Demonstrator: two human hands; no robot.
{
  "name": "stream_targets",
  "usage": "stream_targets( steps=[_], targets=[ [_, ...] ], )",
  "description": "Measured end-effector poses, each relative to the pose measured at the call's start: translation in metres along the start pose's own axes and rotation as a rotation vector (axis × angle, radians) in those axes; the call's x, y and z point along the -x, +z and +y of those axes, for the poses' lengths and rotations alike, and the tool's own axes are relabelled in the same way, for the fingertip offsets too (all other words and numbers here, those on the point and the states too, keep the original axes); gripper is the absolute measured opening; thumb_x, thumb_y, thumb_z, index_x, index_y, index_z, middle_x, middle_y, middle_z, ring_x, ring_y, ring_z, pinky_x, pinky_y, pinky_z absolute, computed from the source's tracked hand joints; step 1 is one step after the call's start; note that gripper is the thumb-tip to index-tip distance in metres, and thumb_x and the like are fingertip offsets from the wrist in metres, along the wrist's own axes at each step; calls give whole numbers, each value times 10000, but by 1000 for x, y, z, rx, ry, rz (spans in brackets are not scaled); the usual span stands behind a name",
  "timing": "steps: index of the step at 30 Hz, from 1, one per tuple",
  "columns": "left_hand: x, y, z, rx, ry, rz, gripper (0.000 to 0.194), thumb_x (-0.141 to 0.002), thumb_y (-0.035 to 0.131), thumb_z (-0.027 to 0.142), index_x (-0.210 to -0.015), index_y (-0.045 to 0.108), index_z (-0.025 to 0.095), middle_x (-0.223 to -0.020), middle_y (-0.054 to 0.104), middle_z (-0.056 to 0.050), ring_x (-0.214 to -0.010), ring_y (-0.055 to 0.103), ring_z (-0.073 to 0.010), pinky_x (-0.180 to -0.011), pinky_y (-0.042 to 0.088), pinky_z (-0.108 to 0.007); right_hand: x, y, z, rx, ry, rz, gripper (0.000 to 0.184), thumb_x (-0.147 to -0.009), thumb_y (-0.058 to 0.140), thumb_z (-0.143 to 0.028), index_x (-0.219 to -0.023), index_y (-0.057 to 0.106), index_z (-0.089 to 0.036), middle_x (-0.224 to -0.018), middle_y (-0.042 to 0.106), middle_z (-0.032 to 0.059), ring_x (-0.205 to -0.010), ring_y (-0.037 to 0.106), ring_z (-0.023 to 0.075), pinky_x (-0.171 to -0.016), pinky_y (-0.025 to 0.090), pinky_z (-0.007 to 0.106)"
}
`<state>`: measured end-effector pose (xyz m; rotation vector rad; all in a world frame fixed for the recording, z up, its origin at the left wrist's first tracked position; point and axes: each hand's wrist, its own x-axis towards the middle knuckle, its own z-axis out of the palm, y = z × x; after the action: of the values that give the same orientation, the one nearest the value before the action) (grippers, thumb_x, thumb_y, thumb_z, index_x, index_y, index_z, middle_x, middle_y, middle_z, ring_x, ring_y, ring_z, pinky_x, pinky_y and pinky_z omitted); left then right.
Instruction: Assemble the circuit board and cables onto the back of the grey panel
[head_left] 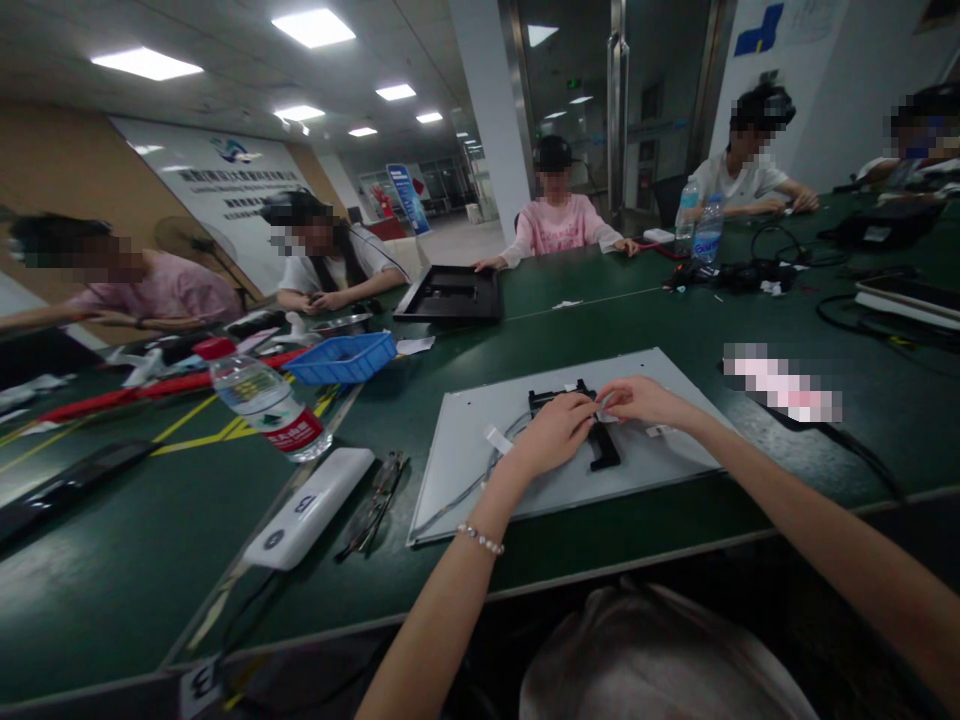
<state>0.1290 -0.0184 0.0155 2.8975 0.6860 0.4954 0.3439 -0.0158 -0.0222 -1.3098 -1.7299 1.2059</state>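
A flat light-grey panel [457,450] lies on the table in front of me, with a black bracket [606,450] on its middle. My left hand [551,435] bends over the bracket from the left, fingers closed together and tips hidden in part. From the other side my right hand [641,400] pinches at the same spot, its fingertips meeting those of the left. Something small and whitish shows between the two hands, too small to name. A grey cable [469,490] runs across the panel's left side, beside a white tag [497,439].
Left of the panel are folded glasses [373,505], a white power bank [311,508], a water bottle [262,400] and a blue tray [341,358]. A phone-like object [780,390] lies at right. Several people sit around; one touches a black frame [450,295].
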Motion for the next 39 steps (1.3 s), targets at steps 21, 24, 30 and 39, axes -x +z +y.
stream_targets(
  steps=[21,24,30,39],
  targets=[
    [0,4,-1,-79,46,-50,288,-913,409,161,-1141,580,202,-1195,546,-73,-1155,478,-205,-1004,384,-375,9,0,-10,399,-145,88,140,-691,638,-171,-804,720,-179,-841,713,52,-778,643,187,-719,493,279],
    [0,4,0,-72,42,-51,280,-911,413,161,-1127,585,207,-1188,553,-72,-1149,482,-202,-1002,387,-378,11,1,-14,427,-131,93,128,-693,633,-175,-775,730,-190,-812,709,43,-760,635,187,-704,485,274],
    [0,2,1,-69,39,-39,280,-913,415,169,-1133,585,201,-1186,556,-79,-1145,487,-206,-996,391,-374,11,-1,-12,401,-137,69,142,-717,622,-213,-804,733,-201,-797,711,33,-771,633,190,-709,477,277],
    [2,-16,-7,-83,-75,74,288,-912,451,222,-1181,549,193,-1207,550,-79,-1138,490,-209,-1000,388,-383,8,-9,-9,398,-182,103,143,-753,594,-233,-799,722,-191,-848,713,54,-806,623,200,-792,465,318]
  ],
)
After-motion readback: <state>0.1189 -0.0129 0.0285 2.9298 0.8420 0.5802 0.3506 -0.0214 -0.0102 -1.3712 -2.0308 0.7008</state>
